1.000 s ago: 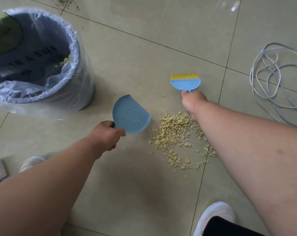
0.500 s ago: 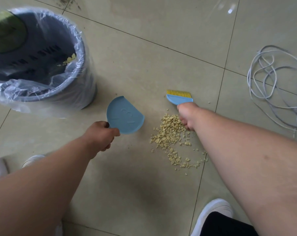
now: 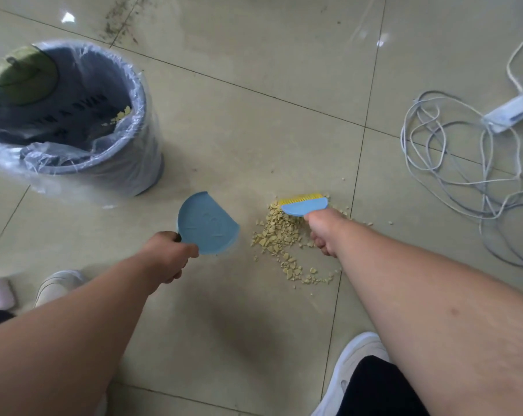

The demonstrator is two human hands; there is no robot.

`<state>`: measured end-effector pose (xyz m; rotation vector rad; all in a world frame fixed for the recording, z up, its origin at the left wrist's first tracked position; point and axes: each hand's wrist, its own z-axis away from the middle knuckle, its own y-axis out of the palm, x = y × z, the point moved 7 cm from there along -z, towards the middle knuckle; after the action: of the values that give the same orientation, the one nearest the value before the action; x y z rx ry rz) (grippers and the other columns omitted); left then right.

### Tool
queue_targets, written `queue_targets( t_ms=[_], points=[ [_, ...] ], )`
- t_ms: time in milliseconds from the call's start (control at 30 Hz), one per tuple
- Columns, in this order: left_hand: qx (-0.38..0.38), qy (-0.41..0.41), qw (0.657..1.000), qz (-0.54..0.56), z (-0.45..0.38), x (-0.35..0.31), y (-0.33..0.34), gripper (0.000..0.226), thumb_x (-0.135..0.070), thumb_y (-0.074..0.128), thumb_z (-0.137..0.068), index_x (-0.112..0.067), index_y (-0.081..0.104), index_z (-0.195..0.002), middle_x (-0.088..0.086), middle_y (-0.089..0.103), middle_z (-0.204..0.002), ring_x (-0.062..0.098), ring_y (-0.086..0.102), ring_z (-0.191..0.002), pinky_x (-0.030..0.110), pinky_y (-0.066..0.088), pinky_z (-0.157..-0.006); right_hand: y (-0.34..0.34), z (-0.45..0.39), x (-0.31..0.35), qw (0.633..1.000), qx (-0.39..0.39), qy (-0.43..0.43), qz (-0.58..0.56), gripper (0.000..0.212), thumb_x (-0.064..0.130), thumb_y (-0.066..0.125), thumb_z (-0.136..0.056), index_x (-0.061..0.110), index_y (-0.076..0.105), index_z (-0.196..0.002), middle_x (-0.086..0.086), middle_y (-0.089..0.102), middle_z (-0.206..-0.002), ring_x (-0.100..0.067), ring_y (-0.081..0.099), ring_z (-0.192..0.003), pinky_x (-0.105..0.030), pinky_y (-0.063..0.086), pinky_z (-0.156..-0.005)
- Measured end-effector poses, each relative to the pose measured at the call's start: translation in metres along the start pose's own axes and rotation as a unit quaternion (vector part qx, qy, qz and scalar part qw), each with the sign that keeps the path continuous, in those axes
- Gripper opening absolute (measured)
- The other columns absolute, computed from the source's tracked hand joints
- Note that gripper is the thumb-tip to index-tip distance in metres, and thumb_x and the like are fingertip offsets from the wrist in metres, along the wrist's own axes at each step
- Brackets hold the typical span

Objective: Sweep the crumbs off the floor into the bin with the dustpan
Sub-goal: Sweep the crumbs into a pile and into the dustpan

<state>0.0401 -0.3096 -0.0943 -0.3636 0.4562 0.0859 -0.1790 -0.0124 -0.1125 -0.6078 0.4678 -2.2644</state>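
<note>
A pile of pale yellow crumbs (image 3: 279, 238) lies on the tiled floor between my hands. My left hand (image 3: 167, 253) grips the handle of a small blue dustpan (image 3: 206, 225), which sits just left of the pile with its straight edge facing the crumbs. My right hand (image 3: 324, 232) grips a blue hand brush (image 3: 304, 204) with yellow bristles, set at the far edge of the pile. The grey bin (image 3: 74, 121), lined with a clear plastic bag, stands at the upper left and holds some crumbs inside.
A tangle of white cable (image 3: 452, 175) with a white adapter (image 3: 509, 114) lies on the floor at the right. My white shoes show at the bottom right (image 3: 353, 364) and lower left (image 3: 59, 283). A few stray crumbs (image 3: 368, 223) lie right of the brush.
My right hand has drawn the brush back from beyond the pile onto its far edge. My left hand kept the dustpan beside the crumbs. The camera view shifted, showing more floor.
</note>
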Motion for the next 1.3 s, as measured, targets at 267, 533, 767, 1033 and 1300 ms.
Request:
queue_targets(
  t_ms=[267, 533, 767, 1033, 1300],
  points=[
    [0.005, 0.039, 0.999, -0.024, -0.002, -0.037, 0.022, 0.014, -0.012, 0.069, -0.087, 0.0, 0.065, -0.093, 0.012, 0.052, -0.07, 0.025, 0.046, -0.056, 0.033, 0.037, -0.053, -0.12, -0.011, 0.027, 0.966, -0.209, -0.151, 0.03, 0.037, 0.039, 0.056, -0.098, 0.008, 0.075, -0.104, -0.009, 0.069, -0.087, -0.032, 0.065, -0.08, -0.03, 0.047, -0.073],
    [-0.057, 0.051, 0.992, -0.098, -0.024, -0.07, 0.015, 0.023, -0.023, 0.055, -0.089, -0.001, 0.06, -0.085, 0.013, 0.054, -0.066, 0.026, 0.049, -0.047, 0.027, 0.037, -0.051, -0.197, -0.026, 0.049, 0.875, -0.359, -0.107, 0.308, 0.026, 0.024, 0.055, -0.1, 0.012, 0.07, -0.117, -0.014, 0.071, -0.112, -0.037, 0.068, -0.105, -0.037, 0.047, -0.077],
    [-0.061, 0.037, 0.991, -0.11, -0.031, -0.069, 0.008, 0.021, -0.013, 0.053, -0.097, 0.005, 0.06, -0.088, 0.015, 0.058, -0.07, 0.025, 0.049, -0.05, 0.027, 0.039, -0.05, -0.119, -0.037, 0.049, 0.88, -0.267, -0.221, 0.325, 0.028, 0.036, 0.056, -0.099, 0.014, 0.068, -0.112, -0.013, 0.061, -0.111, -0.035, 0.061, -0.095, -0.039, 0.054, -0.081],
    [-0.035, 0.054, 0.991, -0.114, -0.017, -0.073, 0.019, 0.023, -0.01, 0.053, -0.097, 0.01, 0.063, -0.096, 0.015, 0.06, -0.07, 0.026, 0.05, -0.052, 0.028, 0.041, -0.05, -0.039, 0.003, 0.044, 0.852, -0.225, -0.311, 0.356, 0.011, 0.016, 0.049, -0.101, 0.017, 0.054, -0.111, -0.004, 0.059, -0.106, -0.027, 0.059, -0.087, -0.035, 0.045, -0.065],
    [-0.028, 0.063, 0.992, -0.107, -0.008, -0.074, 0.018, 0.024, -0.011, 0.053, -0.097, 0.01, 0.064, -0.098, 0.016, 0.061, -0.071, 0.028, 0.052, -0.053, 0.033, 0.043, -0.053, -0.059, 0.016, 0.045, 0.863, -0.259, -0.32, 0.292, 0.013, 0.026, 0.047, -0.105, 0.014, 0.052, -0.107, -0.006, 0.057, -0.109, -0.028, 0.057, -0.089, -0.036, 0.045, -0.067]
  ],
)
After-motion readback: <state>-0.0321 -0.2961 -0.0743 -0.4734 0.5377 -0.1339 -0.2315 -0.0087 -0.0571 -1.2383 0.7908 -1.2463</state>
